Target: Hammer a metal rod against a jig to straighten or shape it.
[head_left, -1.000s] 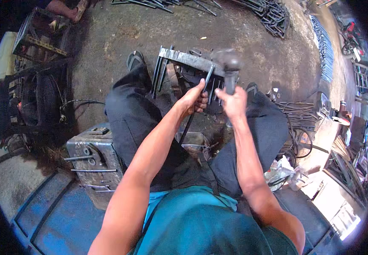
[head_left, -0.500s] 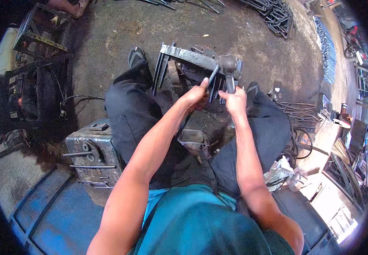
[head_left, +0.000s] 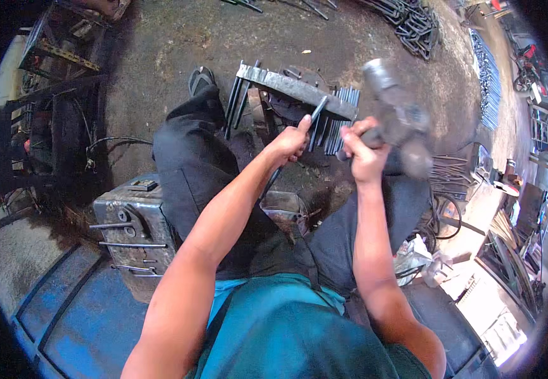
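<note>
My left hand (head_left: pixel 291 143) is closed round a metal rod (head_left: pixel 317 111), whose far end rests on a grey steel bar (head_left: pixel 286 83) in front of me. A hammer (head_left: pixel 400 117) is in my right hand (head_left: pixel 367 151), its short handle wrapped by my fingers. Its heavy head is raised to the right of the bar and smeared by motion. Several straight rods (head_left: pixel 335 135) stick out in a row under the bar's right end, and two dark rods (head_left: pixel 236 104) hang at its left end.
A worn metal box (head_left: pixel 136 221) with wrenches on its side stands by my left leg. Dark metal frames (head_left: pixel 46 136) are at the far left. Bent rods (head_left: pixel 410 28) lie heaped at the back right, with more rods (head_left: pixel 448 174) beside my right leg.
The hammer has lifted off the rod and bar and swung right, its head turning over. My left hand keeps the rod in nearly the same place on the bar.
</note>
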The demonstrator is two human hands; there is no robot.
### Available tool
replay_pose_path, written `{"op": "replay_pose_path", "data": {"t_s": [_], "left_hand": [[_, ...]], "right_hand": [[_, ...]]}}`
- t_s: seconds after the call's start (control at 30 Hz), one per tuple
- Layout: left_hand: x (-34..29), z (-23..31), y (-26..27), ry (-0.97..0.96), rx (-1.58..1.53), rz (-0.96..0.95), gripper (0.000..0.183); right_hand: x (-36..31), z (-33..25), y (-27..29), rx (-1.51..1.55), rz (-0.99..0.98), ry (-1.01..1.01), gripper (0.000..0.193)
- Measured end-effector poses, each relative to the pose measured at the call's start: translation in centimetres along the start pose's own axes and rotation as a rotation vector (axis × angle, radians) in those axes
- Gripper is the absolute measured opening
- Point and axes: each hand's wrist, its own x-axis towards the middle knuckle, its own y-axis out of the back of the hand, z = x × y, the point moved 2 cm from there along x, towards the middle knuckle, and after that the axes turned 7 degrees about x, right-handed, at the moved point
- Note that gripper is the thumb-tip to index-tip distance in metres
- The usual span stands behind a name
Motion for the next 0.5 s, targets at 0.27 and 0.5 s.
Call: {"op": "replay_pose_path", "data": {"t_s": [0.27,0.5], "left_hand": [[0.3,-0.2,-0.2,-0.002,0.004,0.066,0.066],[-0.2,0.1,-0.3,-0.014,-0.046,-0.001,0.062]], "right_hand": [[1.0,8.2,2.3,-0.550,0.125,-0.350,0.022],[-0.5,4.3,0.1,-0.195,0.204,-0.309,0.023]]}}
